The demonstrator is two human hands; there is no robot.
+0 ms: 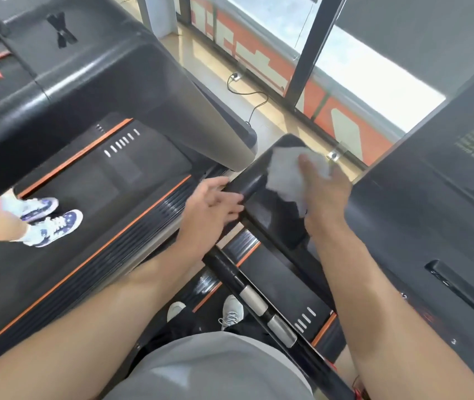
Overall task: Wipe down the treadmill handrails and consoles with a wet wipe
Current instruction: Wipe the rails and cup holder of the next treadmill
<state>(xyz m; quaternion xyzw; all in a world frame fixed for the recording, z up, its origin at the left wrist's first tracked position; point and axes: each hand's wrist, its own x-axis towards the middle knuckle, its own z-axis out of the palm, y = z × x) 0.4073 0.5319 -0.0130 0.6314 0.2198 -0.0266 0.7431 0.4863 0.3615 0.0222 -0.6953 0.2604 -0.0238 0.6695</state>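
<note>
- Right hand (324,187), centre-right of the frame — palm down on the wet wipe (290,174), fingers spread and fairly straight, pressing the bunched white sheet flat rather than curling round it.
- The wipe lies on the glossy black end panel of the handrail (254,184), where the rail widens toward the console (438,226) at right. Part of the wipe sticks out beyond the fingers toward the upper left; a corner trails below the palm.
- Left hand (211,204) at frame centre, fingers relaxed and open, their tips resting on the rail just beside the wipe. It grips nothing; it looks to be steadying the person.
- Step in hand, as judged: wiping the front end of this rail. The lower bar (247,295), with its silver sensor plates, runs down toward the bottom of the frame, and whether it has been wiped cannot be told.
- To do it well — the person should keep the palm flat so the whole sheet contacts the surface, and work in overlapping strokes along the rail, not across it.
- The rounded edge wants the wipe wrapped over it; a flat press misses the underside.
- The left fingertips sit on the section next to be cleaned — best moved off first.
- Risk: the bunched wipe may smear rather than lift; refolding to a fresh face would help.
- Another person's shoes (48,223) show on the neighbouring treadmill, left of frame.
</note>
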